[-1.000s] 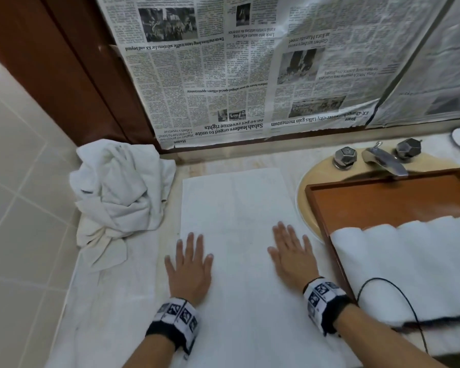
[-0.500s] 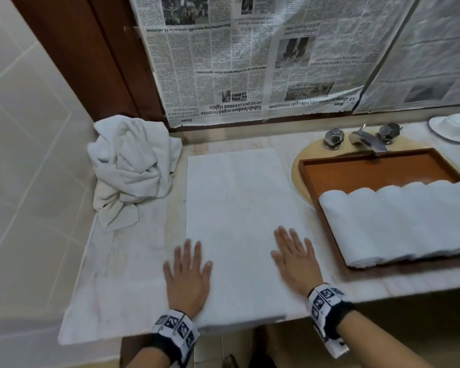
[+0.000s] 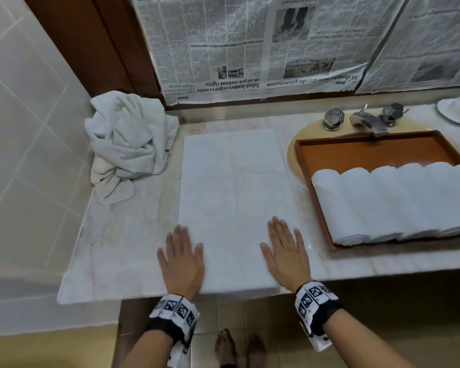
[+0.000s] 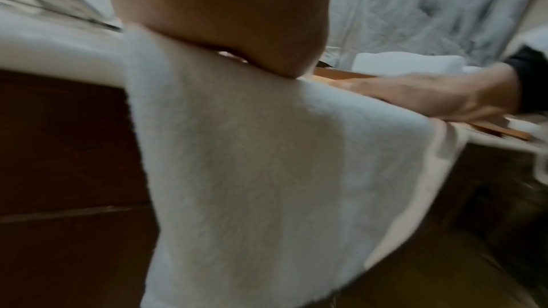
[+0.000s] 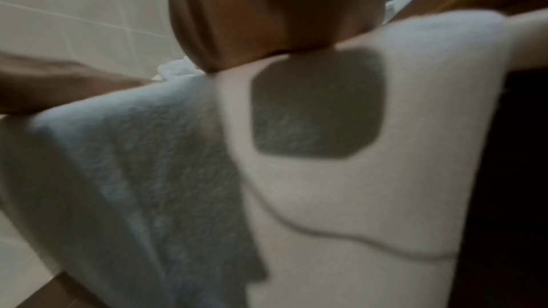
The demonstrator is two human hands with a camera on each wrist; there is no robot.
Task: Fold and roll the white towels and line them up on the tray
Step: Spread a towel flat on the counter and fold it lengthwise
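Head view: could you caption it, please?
Both hands, left and right, press the folded towel flat beside the tray.

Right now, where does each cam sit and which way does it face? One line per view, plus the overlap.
Head: worn on the head, looking forward and down at the counter; shows left hand and right hand flat on the folded towel, both wristbands, forearms, bare feet.
Left wrist: on the left wrist, looking along the palm toward the tray; also shows the right hand.
Right wrist: on the right wrist, looking along the palm toward the tiled wall; also shows the left hand.
Shared: both wrist views show the towel's end hanging over the counter edge.
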